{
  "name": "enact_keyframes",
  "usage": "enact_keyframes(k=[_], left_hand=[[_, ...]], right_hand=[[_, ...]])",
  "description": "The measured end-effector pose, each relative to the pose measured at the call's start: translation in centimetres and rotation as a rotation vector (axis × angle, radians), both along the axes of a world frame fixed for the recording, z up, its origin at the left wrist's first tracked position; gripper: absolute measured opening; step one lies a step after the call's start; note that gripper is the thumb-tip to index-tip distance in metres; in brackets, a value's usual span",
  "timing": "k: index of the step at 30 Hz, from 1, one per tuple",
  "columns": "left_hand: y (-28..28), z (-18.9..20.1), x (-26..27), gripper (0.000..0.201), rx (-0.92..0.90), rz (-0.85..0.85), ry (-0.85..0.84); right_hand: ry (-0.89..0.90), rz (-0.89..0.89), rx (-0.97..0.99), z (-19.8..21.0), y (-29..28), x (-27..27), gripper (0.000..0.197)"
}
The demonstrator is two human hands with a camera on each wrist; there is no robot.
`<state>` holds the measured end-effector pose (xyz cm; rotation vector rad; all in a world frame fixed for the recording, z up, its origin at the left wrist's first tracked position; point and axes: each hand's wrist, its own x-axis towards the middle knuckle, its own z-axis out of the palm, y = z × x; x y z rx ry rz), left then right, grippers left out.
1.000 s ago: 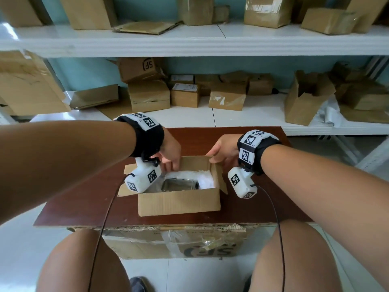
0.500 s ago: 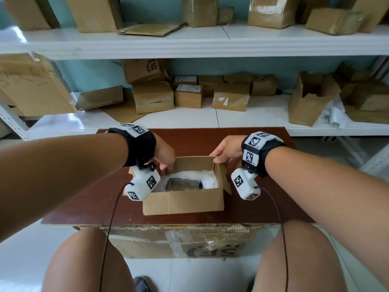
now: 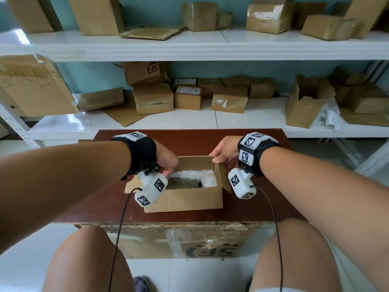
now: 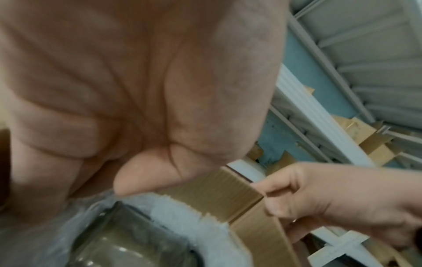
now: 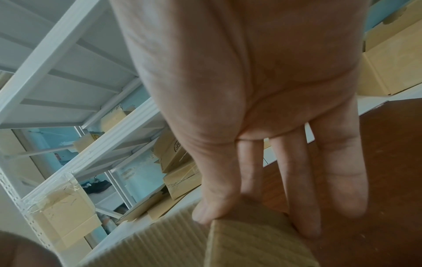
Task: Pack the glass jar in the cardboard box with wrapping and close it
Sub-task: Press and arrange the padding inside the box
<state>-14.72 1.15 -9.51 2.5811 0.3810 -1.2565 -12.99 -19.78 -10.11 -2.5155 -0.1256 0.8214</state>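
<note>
An open cardboard box (image 3: 185, 199) stands on the brown table (image 3: 252, 209). Inside it the glass jar (image 3: 183, 183) lies on its side in white foam wrapping (image 3: 207, 177). My left hand (image 3: 167, 163) holds the box's far left corner, with the thumb inside by the wrapping (image 4: 182, 211) above the jar (image 4: 128, 242); its fingers are hidden. At the far right corner my right hand (image 3: 223, 153) pinches the rim. In the right wrist view the thumb of my right hand (image 5: 217, 198) presses on the box (image 5: 251, 243), with the other fingers straight behind it.
White shelves (image 3: 189, 121) behind the table hold several cardboard boxes and flattened cartons. A large taped carton (image 3: 189, 239) sits under the table's front edge, between my knees. Cables hang from both wrist cameras across the table's front.
Both hands stay at the box's far corners. The left hand has shifted slightly along the rim; the box and jar have not moved.
</note>
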Motion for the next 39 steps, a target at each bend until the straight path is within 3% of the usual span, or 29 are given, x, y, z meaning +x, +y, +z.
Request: enact_keyframes(k=[2,4,5,9,12,16,20,27,28,32,35,39], left_hand=[[0.3,1.4,0.2,0.033,0.003,-0.131,0.036],[0.7,2.3,0.3,0.026,-0.057,-0.143,0.089],[1.0,2.2,0.2,0.032,-0.074,-0.132,0.121],[1.7,-0.7,-0.2,0.089,-0.121,-0.088,0.176],[1.2,-1.7,0.0,0.100,-0.106,-0.083,0.157],[0.6,-0.5,-0.3,0.091,-0.114,-0.040,0.148],[2.9,1.6,0.0,0.091,-0.242,0.035,0.141],[8.0,3.3,-0.3,0.068,-0.561,0.324,-0.025],[8.5,3.5,-0.7,0.065,-0.561,0.330,-0.053],[10.0,4.4,-2.2,0.054,-0.522,0.314,-0.167],[10.9,4.5,-3.4,0.050,-0.491,0.392,-0.221],[12.0,3.5,-4.5,0.057,-0.479,0.406,-0.251]], right_hand=[[-0.006,0.010,-0.013,0.1,0.0,-0.1,0.033],[-0.009,0.004,-0.013,0.1,-0.1,-0.2,0.032],[-0.006,0.000,-0.014,0.1,0.0,-0.2,0.032],[0.002,0.006,-0.025,0.2,0.2,-0.3,0.034],[-0.002,-0.002,-0.033,0.2,0.3,-0.2,0.034],[-0.004,-0.016,-0.044,0.1,0.3,-0.1,0.034],[0.007,-0.042,-0.042,0.1,0.0,-0.6,0.038],[0.118,-0.326,0.165,-0.9,-0.4,-2.7,0.032],[0.133,-0.354,0.167,-0.9,-0.3,-3.0,0.033],[0.140,-0.404,0.166,-1.8,-1.5,-1.8,0.072],[0.090,-0.555,0.295,-0.5,-1.8,-2.5,0.055],[0.058,-0.682,0.460,1.4,-1.1,-4.5,0.055]])
